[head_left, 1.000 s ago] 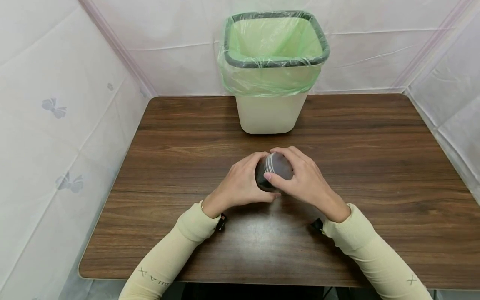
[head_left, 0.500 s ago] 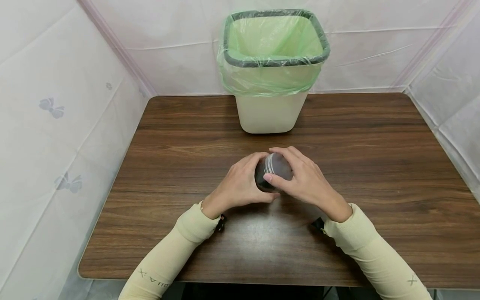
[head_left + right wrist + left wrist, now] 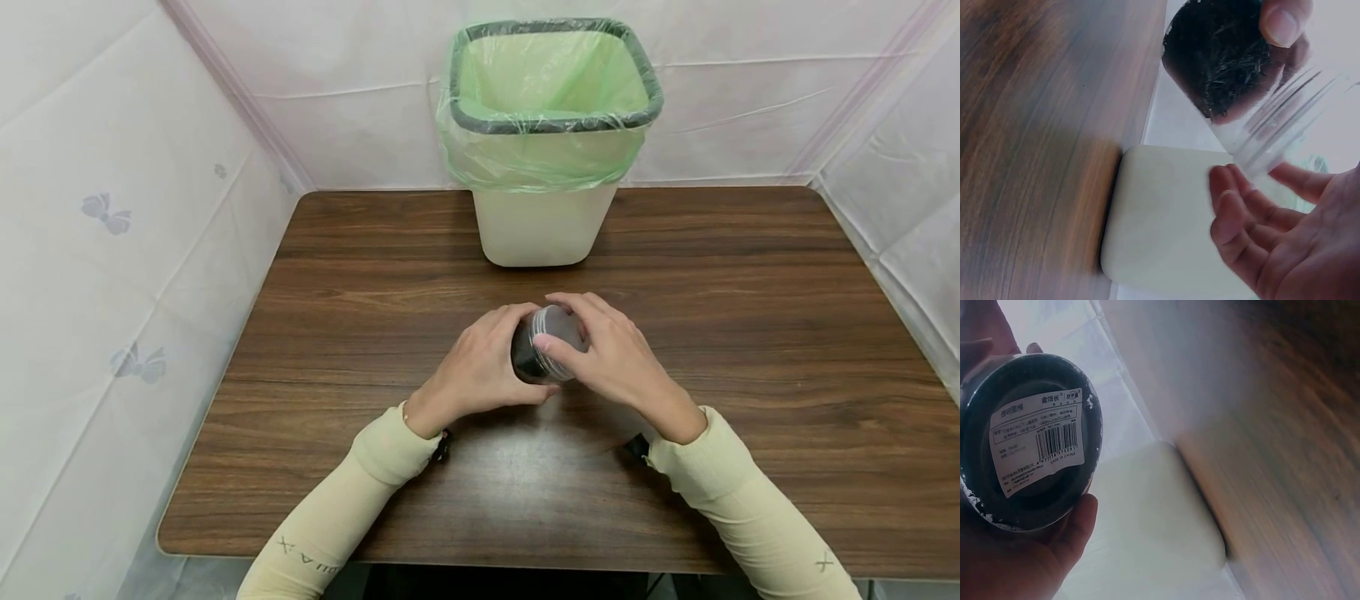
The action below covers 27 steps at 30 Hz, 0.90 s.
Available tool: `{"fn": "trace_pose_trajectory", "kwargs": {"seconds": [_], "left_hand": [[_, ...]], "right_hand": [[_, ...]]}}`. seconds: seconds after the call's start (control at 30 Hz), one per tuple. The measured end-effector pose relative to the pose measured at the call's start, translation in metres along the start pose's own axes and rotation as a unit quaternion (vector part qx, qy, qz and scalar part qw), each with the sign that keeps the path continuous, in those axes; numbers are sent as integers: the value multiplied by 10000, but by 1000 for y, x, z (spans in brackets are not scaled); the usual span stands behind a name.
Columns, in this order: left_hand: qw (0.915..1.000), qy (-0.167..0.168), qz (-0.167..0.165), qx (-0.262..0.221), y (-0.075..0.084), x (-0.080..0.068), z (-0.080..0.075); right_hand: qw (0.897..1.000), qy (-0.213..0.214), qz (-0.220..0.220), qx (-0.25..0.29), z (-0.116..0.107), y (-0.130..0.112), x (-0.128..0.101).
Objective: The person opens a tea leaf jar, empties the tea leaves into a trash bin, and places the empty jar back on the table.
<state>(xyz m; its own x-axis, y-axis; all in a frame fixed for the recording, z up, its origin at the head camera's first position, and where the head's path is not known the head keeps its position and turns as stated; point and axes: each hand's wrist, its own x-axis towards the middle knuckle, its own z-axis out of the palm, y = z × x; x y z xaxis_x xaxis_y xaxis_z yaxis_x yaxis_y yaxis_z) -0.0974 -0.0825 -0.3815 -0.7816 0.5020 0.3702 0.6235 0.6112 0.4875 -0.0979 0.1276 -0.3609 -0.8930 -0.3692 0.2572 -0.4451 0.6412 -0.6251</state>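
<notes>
My left hand (image 3: 480, 371) grips the jar (image 3: 546, 343) of dark leaves above the brown wood-grain table (image 3: 750, 333); my right hand (image 3: 611, 358) holds its clear lid end; lined bin (image 3: 543, 133) behind, white sheeting (image 3: 112, 208) around

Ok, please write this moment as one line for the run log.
left hand: grips jar base | right hand: holds clear lid end | jar: dark contents, above table | bin: behind

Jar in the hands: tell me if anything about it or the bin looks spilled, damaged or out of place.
Nothing stands out. The jar is held above the table on its side between the left hand and right hand, its dark contents inside. The bin stands upright, its green liner folded over the rim.
</notes>
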Motion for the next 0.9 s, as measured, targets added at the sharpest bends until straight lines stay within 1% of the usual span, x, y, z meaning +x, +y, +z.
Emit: {"fn": "trace_pose_trajectory", "kwargs": {"seconds": [0.1, 0.23, 0.37, 0.47, 0.57, 0.63, 0.73, 0.9], "left_hand": [[9999, 47, 36, 133, 0, 0, 0], [9993, 196, 152, 287, -2, 0, 1], [9967, 359, 448, 577, -5, 0, 3], [9927, 472, 693, 862, -6, -1, 5], [9902, 555, 789, 1006, -6, -1, 5], [9901, 573, 797, 1003, -7, -1, 6], [9919, 546, 758, 856, -7, -1, 6], [9971, 381, 506, 429, -7, 0, 4]], "right_hand": [[9997, -80, 235, 51, 0, -1, 1], [9982, -233, 542, 126, 1, -2, 1], [9966, -310, 748, 163, 3, -5, 3], [9955, -311, 874, 192, 4, -7, 4], [9950, -295, 927, 220, 5, -8, 5], [9951, -277, 925, 232, 6, -8, 4], [9958, -215, 859, 219, 6, -8, 4], [9983, -37, 531, 218, 6, -8, 1]]}}
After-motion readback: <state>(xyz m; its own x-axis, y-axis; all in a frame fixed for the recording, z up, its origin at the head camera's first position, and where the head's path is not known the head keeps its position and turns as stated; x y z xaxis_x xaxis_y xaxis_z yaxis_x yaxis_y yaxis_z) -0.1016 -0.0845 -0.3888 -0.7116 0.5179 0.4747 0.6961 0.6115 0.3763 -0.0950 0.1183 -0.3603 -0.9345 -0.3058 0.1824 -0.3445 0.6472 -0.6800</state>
